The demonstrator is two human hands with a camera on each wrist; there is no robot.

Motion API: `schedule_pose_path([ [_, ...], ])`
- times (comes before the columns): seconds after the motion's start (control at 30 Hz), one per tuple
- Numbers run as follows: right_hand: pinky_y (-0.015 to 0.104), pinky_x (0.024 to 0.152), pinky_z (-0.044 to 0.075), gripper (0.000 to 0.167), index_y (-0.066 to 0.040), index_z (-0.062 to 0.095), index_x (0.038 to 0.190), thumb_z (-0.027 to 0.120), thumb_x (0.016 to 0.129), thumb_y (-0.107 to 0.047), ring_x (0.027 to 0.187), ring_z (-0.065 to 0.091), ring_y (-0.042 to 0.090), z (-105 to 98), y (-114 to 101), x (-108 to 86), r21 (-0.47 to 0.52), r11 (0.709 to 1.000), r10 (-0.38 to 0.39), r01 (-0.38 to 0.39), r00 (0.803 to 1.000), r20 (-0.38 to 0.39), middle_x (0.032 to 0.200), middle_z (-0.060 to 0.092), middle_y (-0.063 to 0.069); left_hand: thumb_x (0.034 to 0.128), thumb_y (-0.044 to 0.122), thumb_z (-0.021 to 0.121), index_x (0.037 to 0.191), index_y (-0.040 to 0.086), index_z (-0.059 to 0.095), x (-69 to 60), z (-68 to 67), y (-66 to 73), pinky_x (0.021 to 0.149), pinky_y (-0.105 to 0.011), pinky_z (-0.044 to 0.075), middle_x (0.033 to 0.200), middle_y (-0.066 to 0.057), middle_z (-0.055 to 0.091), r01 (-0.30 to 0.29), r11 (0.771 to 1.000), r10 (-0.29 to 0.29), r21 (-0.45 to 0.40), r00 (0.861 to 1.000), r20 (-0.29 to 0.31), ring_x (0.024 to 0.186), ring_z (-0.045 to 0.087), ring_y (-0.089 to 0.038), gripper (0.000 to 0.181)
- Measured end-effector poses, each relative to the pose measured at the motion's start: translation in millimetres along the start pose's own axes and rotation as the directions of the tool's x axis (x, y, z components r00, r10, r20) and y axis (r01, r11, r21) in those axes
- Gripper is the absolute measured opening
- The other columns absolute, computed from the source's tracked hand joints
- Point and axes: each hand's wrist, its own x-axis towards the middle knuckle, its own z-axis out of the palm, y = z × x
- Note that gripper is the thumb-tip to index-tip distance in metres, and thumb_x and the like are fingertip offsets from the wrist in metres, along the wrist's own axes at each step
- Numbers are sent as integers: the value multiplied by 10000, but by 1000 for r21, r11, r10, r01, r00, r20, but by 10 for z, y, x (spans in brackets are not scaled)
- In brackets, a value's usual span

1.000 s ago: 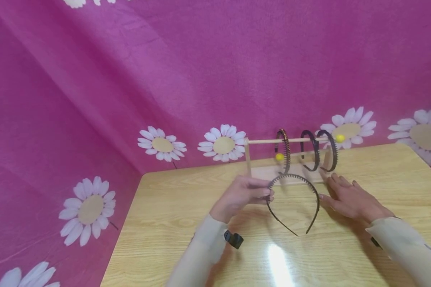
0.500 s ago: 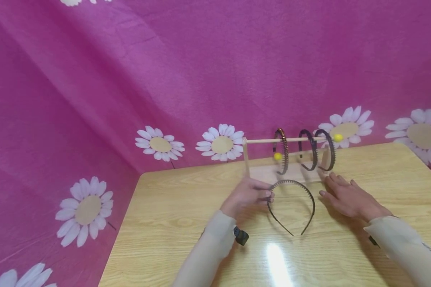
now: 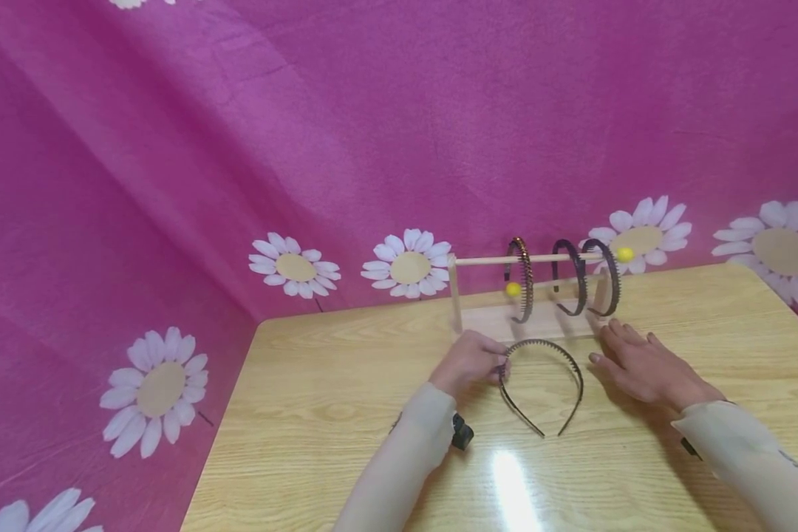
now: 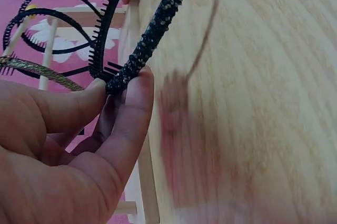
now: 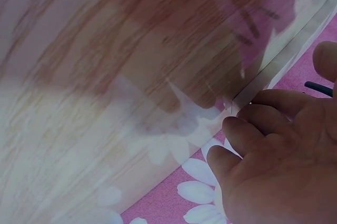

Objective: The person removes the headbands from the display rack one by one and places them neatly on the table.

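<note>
In the head view my left hand pinches one side of a black toothed headband in front of the rack. The left wrist view shows thumb and fingertips on the headband's dark beaded stretch. My right hand lies with fingers extended beside the right front corner of the wooden rack, fingertips near its base. From the rack's rod hang a gold-brown headband and two dark headbands, one in the middle and one at the right.
A yellow ball sits by the rod's right end, and another yellow ball shows beside the gold-brown headband. Behind the wooden table hangs a pink curtain printed with daisies.
My left hand has moved slightly right and turned, and the held headband has come a little lower, below the rack's base. The right hand stays by the rack's corner.
</note>
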Motion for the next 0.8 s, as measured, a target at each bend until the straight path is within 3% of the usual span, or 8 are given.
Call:
schedule_pose_path([
  [0.3, 755, 1093, 134, 755, -67, 94, 1612, 409, 1064, -481, 1402, 212, 571, 9, -11, -7, -6, 1000, 3, -3, 1000, -17, 1538, 189, 404, 905, -76, 660, 1098, -68, 730, 74, 85, 6, 621, -293, 605, 784, -114, 722, 0, 988, 15, 157, 996, -90, 633, 666, -192, 206],
  [0.53, 752, 1101, 112, 767, -79, 104, 1613, 407, 1057, -512, 1409, 189, 574, 16, -11, -19, 10, 1000, 10, -10, 1000, -18, 1551, 163, 396, 878, -119, 666, 1049, -81, 740, 97, 132, 10, 628, -305, 613, 802, -123, 712, 19, 993, -1, 114, 988, -156, 653, 671, -203, 191],
  [0.8, 743, 1109, 104, 781, -90, 97, 1616, 401, 1051, -536, 1414, 183, 570, 17, -13, -27, 14, 1000, 19, -19, 1000, -17, 1558, 158, 388, 836, -148, 698, 1044, -98, 735, 92, 140, 23, 603, -277, 607, 908, -176, 734, -26, 992, 52, 127, 977, -208, 672, 697, -213, 217],
])
